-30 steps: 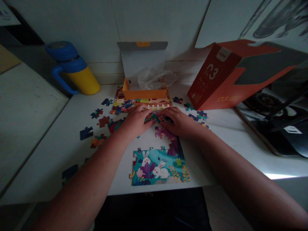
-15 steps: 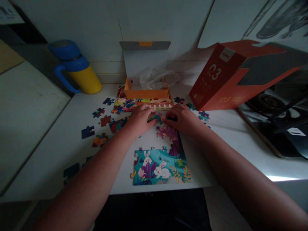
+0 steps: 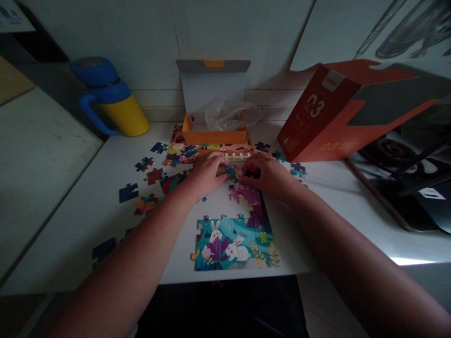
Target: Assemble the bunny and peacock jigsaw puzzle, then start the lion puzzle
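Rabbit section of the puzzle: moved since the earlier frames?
No. The rabbit section keeps its place against the tabletop's front edge; only the whole view shifted slightly.

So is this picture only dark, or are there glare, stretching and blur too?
Head view: dim overall, with a bright streak on the white tabletop at right; head view: the blue-and-yellow flask and orange-red box lean outward, probably lens stretch; head view: the rabbit puzzle section reads clearly, but the box's small print doesn't.

The left hand (image 3: 209, 173) and right hand (image 3: 270, 174) touch puzzle pieces (image 3: 231, 172) on the bench (image 3: 84, 202). A partly joined rabbit puzzle (image 3: 232, 244) lies nearer the front edge.
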Demonstrator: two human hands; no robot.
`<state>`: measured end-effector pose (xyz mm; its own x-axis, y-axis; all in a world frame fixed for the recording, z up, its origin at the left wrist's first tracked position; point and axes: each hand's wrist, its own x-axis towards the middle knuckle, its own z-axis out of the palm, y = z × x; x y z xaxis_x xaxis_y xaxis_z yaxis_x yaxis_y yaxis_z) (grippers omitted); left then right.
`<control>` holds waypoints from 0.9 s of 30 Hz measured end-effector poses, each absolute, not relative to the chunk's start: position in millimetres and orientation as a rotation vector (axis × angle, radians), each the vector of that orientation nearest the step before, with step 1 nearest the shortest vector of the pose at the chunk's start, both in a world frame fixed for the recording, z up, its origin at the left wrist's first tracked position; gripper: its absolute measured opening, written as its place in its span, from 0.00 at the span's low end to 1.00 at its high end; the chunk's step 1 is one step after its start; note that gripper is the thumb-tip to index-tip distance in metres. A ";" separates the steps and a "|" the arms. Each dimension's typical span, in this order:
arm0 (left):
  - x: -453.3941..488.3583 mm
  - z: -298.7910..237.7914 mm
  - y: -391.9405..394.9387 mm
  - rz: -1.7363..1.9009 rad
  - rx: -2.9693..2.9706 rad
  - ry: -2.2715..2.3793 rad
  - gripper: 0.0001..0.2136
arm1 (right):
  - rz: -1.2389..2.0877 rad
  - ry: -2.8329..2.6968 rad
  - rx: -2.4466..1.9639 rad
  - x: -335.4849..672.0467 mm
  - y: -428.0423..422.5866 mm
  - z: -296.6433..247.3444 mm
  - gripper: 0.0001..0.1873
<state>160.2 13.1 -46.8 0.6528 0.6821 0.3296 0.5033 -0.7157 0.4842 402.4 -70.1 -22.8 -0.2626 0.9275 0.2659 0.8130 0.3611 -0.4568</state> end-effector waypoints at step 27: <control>152.6 -3.2 -19.5 0.353 2.268 0.547 0.08 | 1.317 -2.150 -1.541 398.1 -105.0 23.3 0.15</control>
